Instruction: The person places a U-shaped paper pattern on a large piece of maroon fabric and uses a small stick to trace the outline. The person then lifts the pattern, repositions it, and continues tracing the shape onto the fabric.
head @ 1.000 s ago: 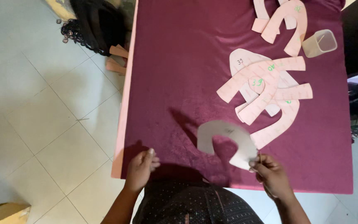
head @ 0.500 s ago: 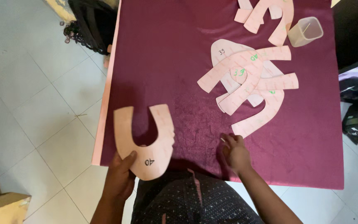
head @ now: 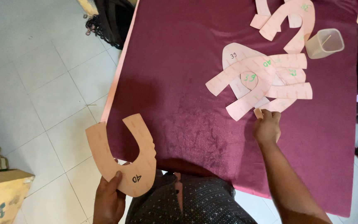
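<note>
My left hand (head: 109, 198) grips a pink U-shaped card pattern (head: 119, 155) by its rounded base, holding it off the near-left corner of the table, arms pointing away from me. On the maroon cloth (head: 179, 83), my right hand (head: 267, 126) pinches the near end of a pattern strip at the edge of a pile of similar pink patterns (head: 260, 81). Marks in black and green ink show on several pieces.
A second heap of pink patterns (head: 286, 18) lies at the far right. Beside it stands a clear plastic cup (head: 325, 42) with a thin stick inside. A black bag (head: 112, 20) sits on the tiled floor at the table's left. A wooden box (head: 1, 195) is at lower left.
The U-shaped pattern went from my right hand to my left and now hangs off the left table edge. My right hand has reached forward to the pile.
</note>
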